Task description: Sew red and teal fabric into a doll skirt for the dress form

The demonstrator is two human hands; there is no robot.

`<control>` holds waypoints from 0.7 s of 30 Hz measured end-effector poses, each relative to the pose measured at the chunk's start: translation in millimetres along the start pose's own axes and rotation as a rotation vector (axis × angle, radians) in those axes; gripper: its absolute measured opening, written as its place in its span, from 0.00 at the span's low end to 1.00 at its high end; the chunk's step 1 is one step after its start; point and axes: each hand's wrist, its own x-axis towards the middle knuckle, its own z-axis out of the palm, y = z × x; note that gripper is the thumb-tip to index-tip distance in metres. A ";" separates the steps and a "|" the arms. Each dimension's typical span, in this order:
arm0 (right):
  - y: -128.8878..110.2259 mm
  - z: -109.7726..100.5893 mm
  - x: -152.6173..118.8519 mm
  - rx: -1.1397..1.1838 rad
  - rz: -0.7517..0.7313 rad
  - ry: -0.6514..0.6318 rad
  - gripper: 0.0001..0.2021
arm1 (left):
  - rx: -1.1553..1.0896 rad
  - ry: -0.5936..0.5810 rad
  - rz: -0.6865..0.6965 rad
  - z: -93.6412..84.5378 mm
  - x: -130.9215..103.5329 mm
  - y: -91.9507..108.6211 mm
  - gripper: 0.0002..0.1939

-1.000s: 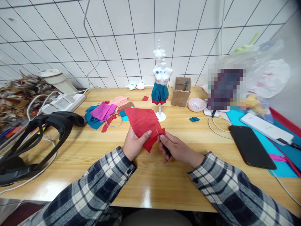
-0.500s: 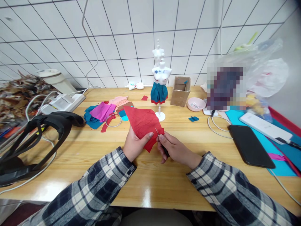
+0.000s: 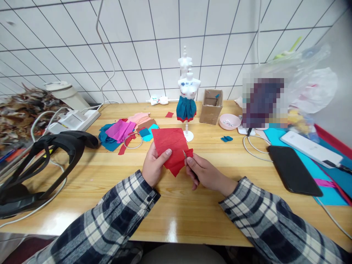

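Note:
My left hand [image 3: 154, 163] grips a sheet of red crepe paper [image 3: 172, 145] along its left side, thumb on top and fingers behind. In my right hand [image 3: 200, 168] is a small pair of scissors [image 3: 185, 154] with dark handles, the blade tips pointing up and left at the sheet's right edge. A small red scrap [image 3: 189, 152] sits at the blades beside my right thumb; whether it is cut free from the sheet I cannot tell. Behind the sheet stands a white miniature mannequin [image 3: 189, 85] wearing a teal skirt [image 3: 186, 109] with a red hem.
Left of the sheet lie coloured paper pieces [image 3: 121, 130] and a ring [image 3: 133, 140]. A cardboard box [image 3: 211, 107] and a pink bowl [image 3: 230, 121] stand behind, to the right. A black phone [image 3: 294, 170] lies at the right, a black headset [image 3: 68, 157] at the left.
The red sheet has turned and its upper left corner has shifted right. My left hand has moved slightly left and down. At the blades, the red scrap now stands further from the sheet.

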 end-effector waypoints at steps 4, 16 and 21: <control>1.3 -0.3 -0.3 -0.011 -0.015 -0.016 0.21 | 0.079 -0.001 -0.053 -1.8 2.9 -1.0 0.25; 2.6 1.9 -0.9 0.019 -0.030 -0.033 0.22 | 0.050 0.029 -0.115 -0.3 1.9 -3.6 0.19; 5.0 2.4 -0.2 0.041 -0.031 -0.030 0.23 | 0.107 0.054 -0.088 1.0 0.8 -1.6 0.18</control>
